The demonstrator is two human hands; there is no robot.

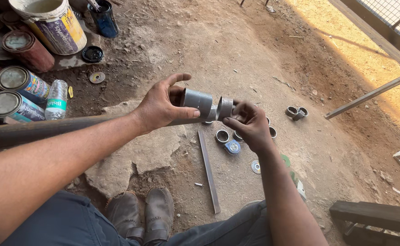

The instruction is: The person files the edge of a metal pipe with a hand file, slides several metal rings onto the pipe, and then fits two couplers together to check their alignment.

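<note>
The left hand (161, 107) is wrapped around a grey metal sleeve (198, 101), thumb above, fingers curled under. The right hand (250, 123) pinches a shorter grey ring (225, 108) betw. thumb and fingertips, held just beside the sleeve's end, on the same thin pipe (211, 114) that runs betw. the two hands. Both pieces sit in the air, above the dirt floor (236, 50).

Below and just under the right hand: more short rings (222, 135) on the floor, a small blue tape measure (232, 147) and a flat washer (256, 166). Two further rings (296, 112) lie well to the right of the right hand. A flat metal strip (208, 171) lies on the floor betw. the hands, toward the person's shoes (143, 214). A long rusty pipe (40, 130) passes behind the left forearm. Beyond the left hand, far side: paint cans (15, 93), a plastic bottle (57, 99), a large bucket (52, 23). Nothing blocks the gap betw. sleeve and ring.
</note>
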